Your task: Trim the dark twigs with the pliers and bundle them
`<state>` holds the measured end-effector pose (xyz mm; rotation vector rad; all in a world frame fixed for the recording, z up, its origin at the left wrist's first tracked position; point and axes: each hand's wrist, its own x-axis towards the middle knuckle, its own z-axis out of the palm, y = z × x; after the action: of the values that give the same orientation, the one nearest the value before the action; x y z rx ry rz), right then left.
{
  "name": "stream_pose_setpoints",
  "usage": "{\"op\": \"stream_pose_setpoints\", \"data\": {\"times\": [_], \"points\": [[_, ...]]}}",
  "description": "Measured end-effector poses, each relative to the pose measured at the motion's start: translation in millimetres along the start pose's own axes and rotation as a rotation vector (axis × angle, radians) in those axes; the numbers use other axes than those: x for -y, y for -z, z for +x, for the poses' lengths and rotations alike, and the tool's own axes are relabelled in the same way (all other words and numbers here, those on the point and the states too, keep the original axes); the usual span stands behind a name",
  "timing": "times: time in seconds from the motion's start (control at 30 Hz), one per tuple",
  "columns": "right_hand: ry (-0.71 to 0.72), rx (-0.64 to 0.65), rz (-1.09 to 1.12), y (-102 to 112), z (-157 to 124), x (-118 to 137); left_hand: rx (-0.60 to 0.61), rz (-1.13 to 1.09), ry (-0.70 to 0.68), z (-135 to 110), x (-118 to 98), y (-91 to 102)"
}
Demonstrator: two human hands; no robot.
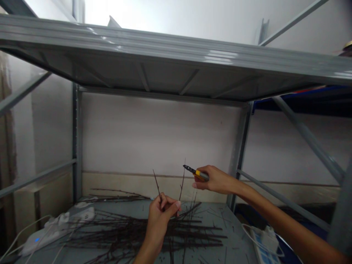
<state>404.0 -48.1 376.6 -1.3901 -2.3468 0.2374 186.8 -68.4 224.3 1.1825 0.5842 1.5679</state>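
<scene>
My left hand pinches a thin dark twig upright between thumb and fingers, just above a heap of dark cut twigs. The heap lies on a grey metal shelf. My right hand is shut around a yellow-and-grey utility knife, with its black blade end pointing left. The blade is in the air, a little apart from another upright twig tip. More long twigs lie at the back left of the shelf.
A grey steel shelf board runs overhead, with steel uprights and diagonal braces at both sides. A white power strip with white cables sits at the left, and another at the right. A pale wall stands behind.
</scene>
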Motion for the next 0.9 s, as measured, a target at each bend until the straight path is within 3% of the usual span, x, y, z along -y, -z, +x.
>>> {"op": "stream_pose_setpoints", "data": {"times": [0.9], "points": [[-0.017, -0.001, -0.102, 6.2, -0.2, 3.5, -0.03, -0.036, 0.018, -2.9, -2.3, -0.3]]}}
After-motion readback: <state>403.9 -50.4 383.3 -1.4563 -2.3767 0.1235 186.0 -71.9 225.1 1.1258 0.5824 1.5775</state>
